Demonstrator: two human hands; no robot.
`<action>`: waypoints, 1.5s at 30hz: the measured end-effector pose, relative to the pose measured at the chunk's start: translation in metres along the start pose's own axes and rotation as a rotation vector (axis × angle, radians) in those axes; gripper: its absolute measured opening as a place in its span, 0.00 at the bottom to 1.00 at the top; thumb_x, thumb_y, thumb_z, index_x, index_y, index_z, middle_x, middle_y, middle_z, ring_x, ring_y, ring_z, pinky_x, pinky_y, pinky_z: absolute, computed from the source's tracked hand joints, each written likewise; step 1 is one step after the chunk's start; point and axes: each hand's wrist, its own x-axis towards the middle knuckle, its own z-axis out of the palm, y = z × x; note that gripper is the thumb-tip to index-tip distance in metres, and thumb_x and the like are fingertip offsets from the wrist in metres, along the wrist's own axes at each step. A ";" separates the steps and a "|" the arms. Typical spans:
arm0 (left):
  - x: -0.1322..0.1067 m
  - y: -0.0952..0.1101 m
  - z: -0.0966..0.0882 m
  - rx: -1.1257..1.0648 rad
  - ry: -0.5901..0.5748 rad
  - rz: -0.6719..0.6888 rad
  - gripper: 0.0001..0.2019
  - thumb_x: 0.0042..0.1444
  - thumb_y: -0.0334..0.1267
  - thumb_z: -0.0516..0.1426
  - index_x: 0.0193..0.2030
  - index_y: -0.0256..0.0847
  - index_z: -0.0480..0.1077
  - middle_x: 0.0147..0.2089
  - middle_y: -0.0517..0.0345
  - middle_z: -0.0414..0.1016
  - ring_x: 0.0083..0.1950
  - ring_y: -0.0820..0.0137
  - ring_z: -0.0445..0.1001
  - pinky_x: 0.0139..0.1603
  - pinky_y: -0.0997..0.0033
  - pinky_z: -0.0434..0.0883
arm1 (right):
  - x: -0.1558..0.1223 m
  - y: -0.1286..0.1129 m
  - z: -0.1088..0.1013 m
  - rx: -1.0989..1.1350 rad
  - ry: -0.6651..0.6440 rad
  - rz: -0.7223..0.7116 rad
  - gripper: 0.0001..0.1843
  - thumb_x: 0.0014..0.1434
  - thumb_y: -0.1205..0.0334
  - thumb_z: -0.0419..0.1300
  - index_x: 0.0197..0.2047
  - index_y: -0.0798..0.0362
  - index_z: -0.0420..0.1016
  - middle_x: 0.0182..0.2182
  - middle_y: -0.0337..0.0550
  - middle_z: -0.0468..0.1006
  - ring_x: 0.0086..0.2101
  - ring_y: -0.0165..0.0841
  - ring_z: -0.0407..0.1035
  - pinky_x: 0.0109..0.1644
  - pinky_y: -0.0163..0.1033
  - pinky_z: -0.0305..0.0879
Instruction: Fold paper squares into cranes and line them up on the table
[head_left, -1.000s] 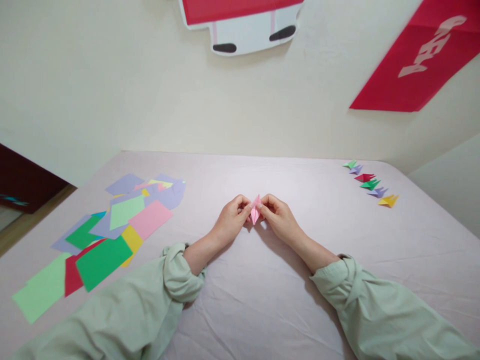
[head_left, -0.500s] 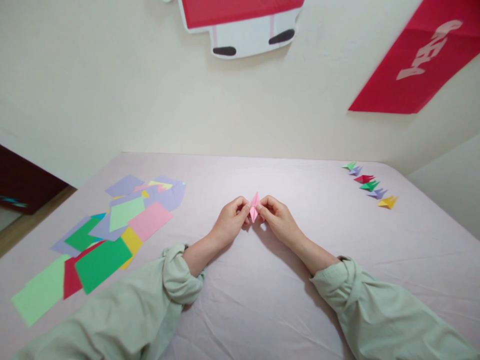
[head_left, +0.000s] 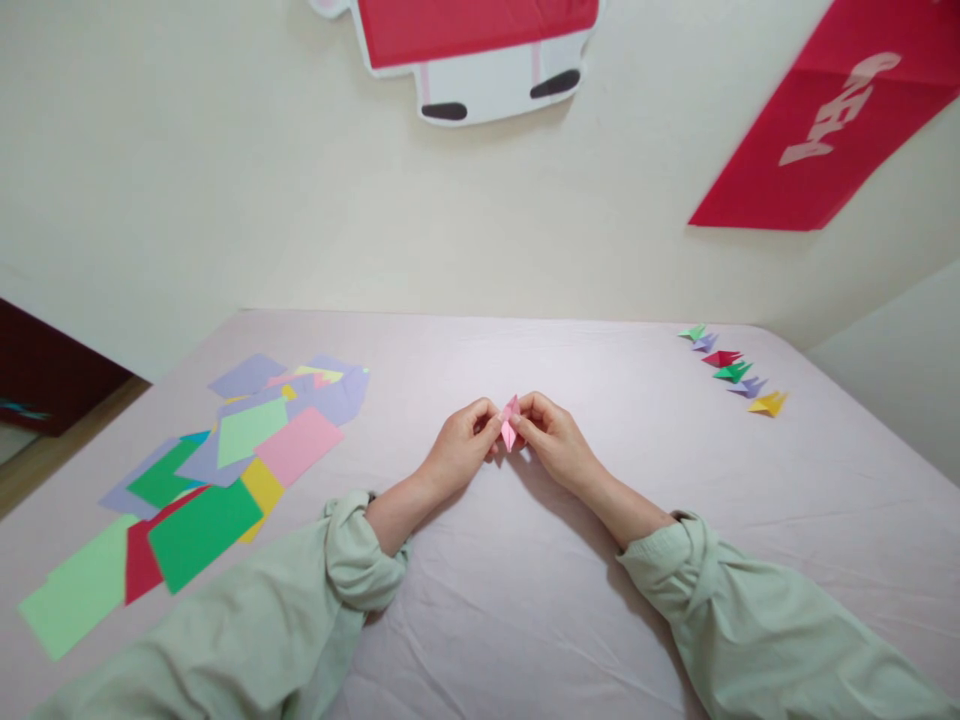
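A small folded pink paper piece [head_left: 510,424] is pinched between both my hands just above the pale pink cloth. My left hand [head_left: 461,448] grips its left side with curled fingers. On the other side my right hand [head_left: 553,438] closes its thumb and fingers over the paper. Only the pointed top and lower tip of the pink paper show; the rest is hidden by my fingertips. Both forearms rest on the cloth in light green sleeves.
Loose sheets of coloured paper [head_left: 217,470] lie spread at the left of the cloth-covered table [head_left: 525,600]. A row of several small folded paper figures [head_left: 731,368] lies at the far right. Behind the table stands a cream wall with a red banner [head_left: 817,120].
The pink piece now shows less above my fingers, and my fingertips have closed further over it. Both hands stay in the same place on the cloth.
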 end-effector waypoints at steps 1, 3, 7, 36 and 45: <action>0.000 -0.001 0.000 0.001 -0.004 0.001 0.16 0.61 0.48 0.55 0.29 0.39 0.65 0.22 0.64 0.66 0.23 0.76 0.64 0.26 0.77 0.62 | 0.000 0.000 0.000 -0.001 -0.003 0.000 0.17 0.59 0.45 0.60 0.34 0.51 0.67 0.27 0.36 0.70 0.27 0.29 0.65 0.31 0.35 0.63; 0.001 -0.001 -0.001 0.000 -0.011 0.002 0.15 0.60 0.48 0.55 0.29 0.39 0.64 0.22 0.64 0.66 0.23 0.76 0.64 0.26 0.77 0.62 | 0.000 -0.001 0.000 -0.010 -0.010 0.002 0.17 0.59 0.45 0.60 0.33 0.51 0.67 0.26 0.36 0.69 0.26 0.29 0.64 0.31 0.35 0.62; 0.001 -0.002 0.000 -0.003 -0.012 0.004 0.15 0.60 0.48 0.55 0.28 0.39 0.64 0.22 0.64 0.66 0.23 0.76 0.64 0.27 0.76 0.62 | 0.001 -0.002 0.001 -0.010 -0.012 0.008 0.18 0.59 0.44 0.60 0.33 0.51 0.67 0.25 0.35 0.68 0.25 0.29 0.64 0.30 0.35 0.61; 0.003 -0.006 0.004 -0.030 -0.008 0.026 0.14 0.60 0.46 0.55 0.28 0.39 0.63 0.21 0.66 0.63 0.22 0.77 0.62 0.24 0.76 0.61 | 0.002 0.003 0.004 -0.004 0.061 -0.008 0.16 0.61 0.46 0.57 0.33 0.50 0.62 0.20 0.31 0.66 0.19 0.26 0.60 0.22 0.32 0.55; 0.004 -0.007 0.004 -0.011 -0.035 0.003 0.15 0.57 0.47 0.57 0.29 0.39 0.62 0.23 0.66 0.63 0.24 0.77 0.60 0.24 0.77 0.57 | 0.003 0.001 0.006 0.006 0.068 -0.015 0.14 0.60 0.49 0.57 0.32 0.50 0.62 0.19 0.31 0.66 0.18 0.26 0.59 0.21 0.32 0.54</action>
